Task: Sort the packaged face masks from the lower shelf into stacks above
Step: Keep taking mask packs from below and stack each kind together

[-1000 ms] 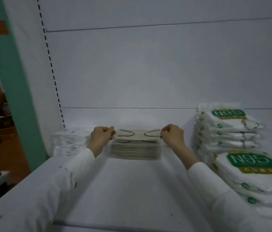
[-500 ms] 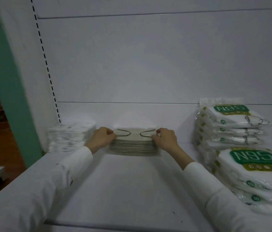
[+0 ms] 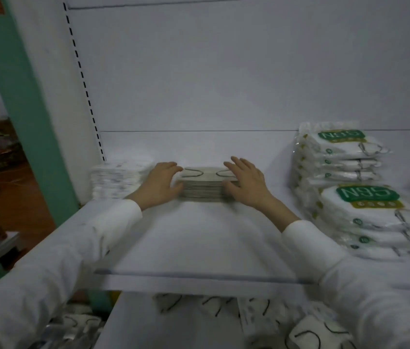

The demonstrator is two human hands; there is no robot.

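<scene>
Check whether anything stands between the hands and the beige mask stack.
Nothing visible does. The left hand and the right hand touch the opposite ends of the beige mask stack; the white mask stack and N95 packs lie off to the sides.

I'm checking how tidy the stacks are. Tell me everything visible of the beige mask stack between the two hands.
The beige mask stack is a neat low pile of thin flat packs; the top one shows two dark ear loops. It lies flat on the white upper shelf, near the back wall. The left hand presses its left end; the right hand lies on its right end, fingers spread.
</scene>
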